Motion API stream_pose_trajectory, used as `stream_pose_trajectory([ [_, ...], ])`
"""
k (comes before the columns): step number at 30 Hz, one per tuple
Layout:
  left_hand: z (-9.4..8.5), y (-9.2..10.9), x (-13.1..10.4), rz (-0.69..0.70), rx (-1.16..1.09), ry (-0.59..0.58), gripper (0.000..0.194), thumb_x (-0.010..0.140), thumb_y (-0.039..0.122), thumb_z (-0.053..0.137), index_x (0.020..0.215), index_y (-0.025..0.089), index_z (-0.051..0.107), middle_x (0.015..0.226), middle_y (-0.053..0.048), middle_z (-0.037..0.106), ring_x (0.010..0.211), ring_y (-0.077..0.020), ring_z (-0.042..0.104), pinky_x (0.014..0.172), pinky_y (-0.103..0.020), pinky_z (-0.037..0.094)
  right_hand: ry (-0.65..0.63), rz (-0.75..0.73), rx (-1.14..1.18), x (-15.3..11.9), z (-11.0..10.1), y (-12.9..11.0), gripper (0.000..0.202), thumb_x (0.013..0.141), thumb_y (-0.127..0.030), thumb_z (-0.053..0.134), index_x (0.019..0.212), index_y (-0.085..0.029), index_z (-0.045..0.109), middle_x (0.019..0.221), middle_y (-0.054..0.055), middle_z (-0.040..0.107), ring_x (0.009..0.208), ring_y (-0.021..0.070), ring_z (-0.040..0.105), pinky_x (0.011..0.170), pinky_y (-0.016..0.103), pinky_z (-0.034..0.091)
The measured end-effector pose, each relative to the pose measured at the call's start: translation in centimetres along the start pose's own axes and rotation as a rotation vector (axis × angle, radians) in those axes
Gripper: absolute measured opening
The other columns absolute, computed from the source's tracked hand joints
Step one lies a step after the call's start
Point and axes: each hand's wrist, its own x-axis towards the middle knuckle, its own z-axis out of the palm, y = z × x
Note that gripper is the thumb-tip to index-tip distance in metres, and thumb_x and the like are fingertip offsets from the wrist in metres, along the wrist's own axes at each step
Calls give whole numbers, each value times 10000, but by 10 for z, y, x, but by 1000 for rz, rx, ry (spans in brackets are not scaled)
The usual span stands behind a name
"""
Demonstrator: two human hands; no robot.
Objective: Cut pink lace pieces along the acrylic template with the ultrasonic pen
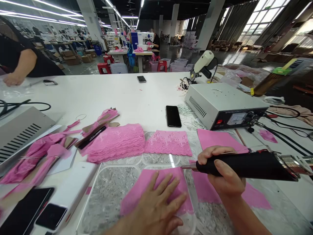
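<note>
My left hand [157,204] lies flat with fingers spread on a pink fabric piece [134,192], which rests on a clear template over a marbled sheet [110,195]. In my right hand [226,173] is a black-handled tool [246,164], its thin metal tip at the upper right edge of that piece. More pink fabric [254,194] lies under and beside the right hand. A single pink lace piece [168,142] sits above the left hand, with a thick stack of pink lace [119,140] to its left.
A grey control box [226,102] with cables stands at the right, a black phone [173,116] beside it. Pink straps [41,153], a white box [68,192] and another vented box [22,130] are at the left. A person's hand [14,78] shows across the table.
</note>
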Motion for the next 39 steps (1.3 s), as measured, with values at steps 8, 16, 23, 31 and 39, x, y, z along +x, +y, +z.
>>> stream_pose_trajectory([
  [8, -1, -5, -78, -165, 190, 253, 347, 979, 224, 484, 1310, 139, 547, 1460, -89, 492, 1438, -243, 318, 1207, -490, 183, 55, 31, -33, 2, 0, -1, 91, 707, -188, 636, 787, -220, 668, 691, 15, 615, 545, 157, 564, 524, 331, 507],
  [16, 1, -2, -109, -253, 281, 368, 348, 1002, 166, 420, 1316, 140, 566, 1431, -50, 530, 1434, -214, 328, 1212, -436, 168, 50, 37, -53, 3, -1, 0, 108, 688, -154, 611, 771, -210, 650, 671, 1, 597, 563, 150, 559, 517, 315, 508],
  [23, 18, -15, -110, -158, 326, 494, 329, 997, 180, 427, 1264, 148, 617, 1388, -57, 573, 1395, -230, 400, 1215, -454, 157, 1, -8, -90, 3, 1, 1, 66, 714, -191, 631, 779, -201, 635, 673, 6, 596, 546, 143, 562, 509, 316, 497],
  [31, 11, -10, -111, -165, 288, 472, 332, 1002, 208, 430, 1278, 158, 608, 1380, -59, 580, 1410, -230, 376, 1213, -486, 131, 91, 0, -15, 7, 17, -8, 145, 614, -198, 604, 751, -203, 651, 656, -7, 561, 503, 138, 526, 462, 305, 464],
  [39, 8, -6, -116, -186, 181, 436, 324, 995, 252, 490, 1278, 139, 599, 1357, -71, 596, 1424, -250, 346, 1188, -465, 264, -96, 48, 146, -11, 75, 9, 158, 708, -194, 601, 851, -205, 668, 736, 5, 597, 544, 132, 562, 491, 302, 500],
])
